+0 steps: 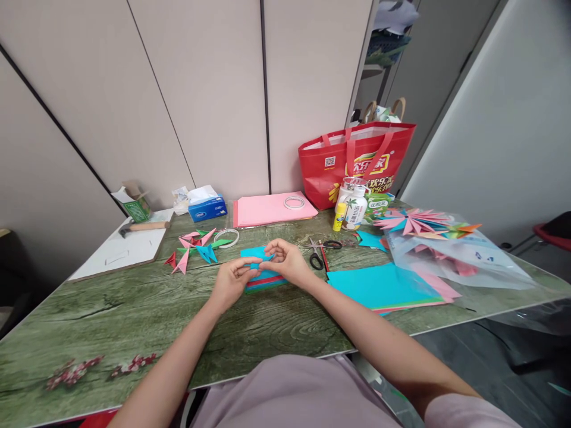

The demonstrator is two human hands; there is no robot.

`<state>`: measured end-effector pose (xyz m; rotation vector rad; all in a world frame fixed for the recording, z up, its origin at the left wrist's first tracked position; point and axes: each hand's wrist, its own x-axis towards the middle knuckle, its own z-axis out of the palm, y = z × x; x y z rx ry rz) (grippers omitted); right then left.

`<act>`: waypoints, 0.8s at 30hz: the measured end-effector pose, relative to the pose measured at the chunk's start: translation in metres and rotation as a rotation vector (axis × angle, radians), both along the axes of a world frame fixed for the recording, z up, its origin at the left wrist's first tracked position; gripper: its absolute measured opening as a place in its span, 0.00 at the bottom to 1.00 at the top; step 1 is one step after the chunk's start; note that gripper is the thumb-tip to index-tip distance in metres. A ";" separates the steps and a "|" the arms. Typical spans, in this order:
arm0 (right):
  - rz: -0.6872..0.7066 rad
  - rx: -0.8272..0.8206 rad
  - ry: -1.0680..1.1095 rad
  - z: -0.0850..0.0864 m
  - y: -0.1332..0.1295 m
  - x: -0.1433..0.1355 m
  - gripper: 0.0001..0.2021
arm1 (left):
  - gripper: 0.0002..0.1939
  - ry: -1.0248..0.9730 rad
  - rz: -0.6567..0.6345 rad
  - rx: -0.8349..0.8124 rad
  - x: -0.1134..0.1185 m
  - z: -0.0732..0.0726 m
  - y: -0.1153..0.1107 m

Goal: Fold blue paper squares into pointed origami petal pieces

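Both of my hands meet over a small stack of coloured paper point(267, 283) at the middle of the table, with blue, red and green layers showing. My left hand point(234, 280) pinches the left side of a small blue paper piece point(256, 265), thumb and forefinger pressed together. On its right side, my right hand point(285, 261) holds the same piece between curled fingers. The piece is partly hidden by the fingers. Black-handled scissors point(316, 260) and a red pencil point(323, 257) lie just right of my right hand.
Folded paper shapes point(207, 252) and a tape roll point(227, 238) lie to the left, beyond them a blue tissue box point(207, 209) and a hammer point(145, 226). Large blue sheets point(383, 285), a glue stick point(339, 217), a bottle point(355, 208) and a red bag point(319, 175) occupy the right.
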<state>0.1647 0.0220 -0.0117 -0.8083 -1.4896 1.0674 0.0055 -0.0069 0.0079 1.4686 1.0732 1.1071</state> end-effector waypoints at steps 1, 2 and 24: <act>0.007 -0.004 0.003 -0.001 0.000 0.000 0.19 | 0.14 -0.008 -0.003 -0.007 0.001 0.000 -0.001; 0.021 -0.008 0.000 -0.001 0.001 0.000 0.20 | 0.16 -0.014 -0.006 -0.011 0.001 -0.001 -0.002; 0.169 -0.145 -0.009 -0.005 0.003 0.001 0.20 | 0.29 0.052 0.089 0.111 0.002 -0.006 -0.001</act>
